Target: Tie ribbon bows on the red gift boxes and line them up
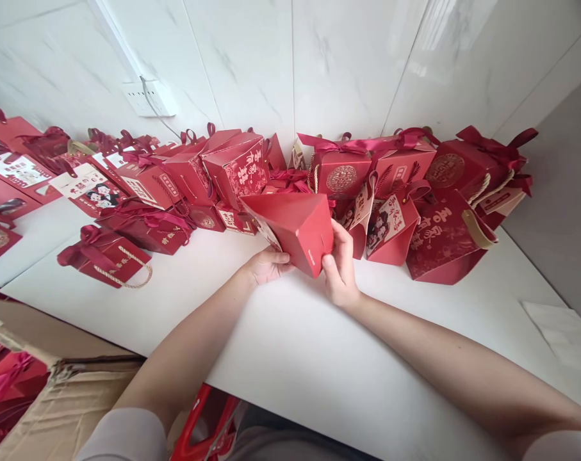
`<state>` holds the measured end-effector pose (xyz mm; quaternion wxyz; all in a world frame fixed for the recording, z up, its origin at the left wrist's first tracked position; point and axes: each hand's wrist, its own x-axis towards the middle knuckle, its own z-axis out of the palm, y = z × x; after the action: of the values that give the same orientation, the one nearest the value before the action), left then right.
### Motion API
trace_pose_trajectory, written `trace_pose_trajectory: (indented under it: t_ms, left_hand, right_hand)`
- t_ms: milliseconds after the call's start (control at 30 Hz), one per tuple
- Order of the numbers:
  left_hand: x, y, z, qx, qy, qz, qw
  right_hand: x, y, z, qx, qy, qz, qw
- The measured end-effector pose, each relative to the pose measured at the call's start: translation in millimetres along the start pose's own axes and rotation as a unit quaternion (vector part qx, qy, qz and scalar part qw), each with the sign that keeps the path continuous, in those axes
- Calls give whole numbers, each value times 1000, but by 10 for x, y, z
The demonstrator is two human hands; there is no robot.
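Between my two hands, above the white table, is a red gift box point(294, 227), tilted with its plain bottom panel and one side turned toward me. My left hand point(270, 266) grips its lower left edge, the thumb on the near side and the other fingers partly hidden. My right hand point(341, 266) holds the right side, its thumb pressed near a slot in the card and the fingers behind. Just beyond the held box stand other red boxes, among them one with gold lettering point(237, 169) and one with a round gold emblem point(342, 173).
Red boxes with ribbons line the tiled wall point(252, 64). A small box with a rope handle point(107, 259) is at left, a large red box point(448, 243) at right. White paper point(559, 333) lies on the table point(367, 378). An open carton point(79, 390) stands lower left.
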<state>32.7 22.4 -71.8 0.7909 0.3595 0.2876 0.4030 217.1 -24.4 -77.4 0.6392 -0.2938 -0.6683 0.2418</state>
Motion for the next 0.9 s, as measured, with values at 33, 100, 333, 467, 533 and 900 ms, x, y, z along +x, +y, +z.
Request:
trace_pose_trajectory:
  t_ms: [33, 100, 333, 467, 533, 900]
  left_hand:
    - [-3, -18, 12, -17, 7, 10, 1000]
    - [-20, -68, 51, -37, 19, 22, 999]
    - [-56, -242, 208, -18, 3, -1, 1000]
    - [-22, -244, 308, -24, -66, -21, 997]
    - [-15, -236, 334, -27, -81, -24, 996]
    - [-69, -174, 280, 17, -104, -34, 994]
  right_hand:
    - [0, -3, 2, -9, -17, -7, 1000]
    - [-7, 2, 1, -23, -44, -14, 999]
    - [-23, 94, -25, -63, -3, -13, 998]
    - [-11, 119, -34, -72, -2, -5, 997]
    - [-3, 112, -35, -70, -6, -27, 997]
    - [-30, 70, -32, -113, -54, -157, 980]
